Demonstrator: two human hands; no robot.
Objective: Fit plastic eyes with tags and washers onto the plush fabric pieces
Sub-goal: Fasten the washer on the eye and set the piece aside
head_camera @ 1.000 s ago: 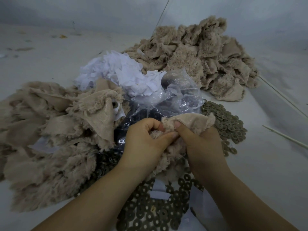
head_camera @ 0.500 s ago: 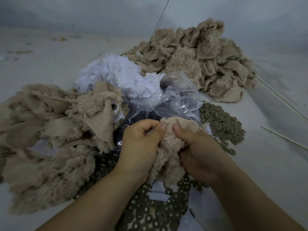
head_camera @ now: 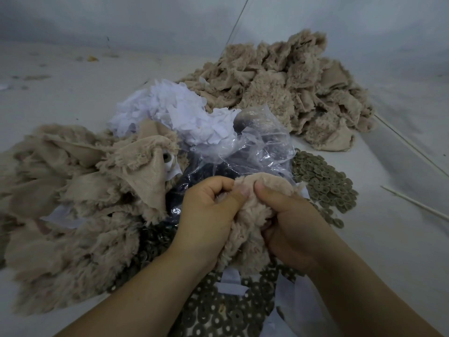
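Plush piece [head_camera: 245, 222] being pinched by left hand [head_camera: 206, 215] and right hand [head_camera: 294, 224], thumbs curled on edge; pile being parted for eye spot; washers [head_camera: 323, 183] being kept near.

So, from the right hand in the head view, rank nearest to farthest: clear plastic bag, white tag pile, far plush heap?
From the right hand:
1. Clear plastic bag, just beyond the hand.
2. White tag pile, farther back, to the left.
3. Far plush heap, at the back, right of centre.

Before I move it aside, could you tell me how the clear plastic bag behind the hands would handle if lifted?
The clear plastic bag is crumpled and thin, so probably floppy and slippery. Dark contents pool low, so it may sag and spill.
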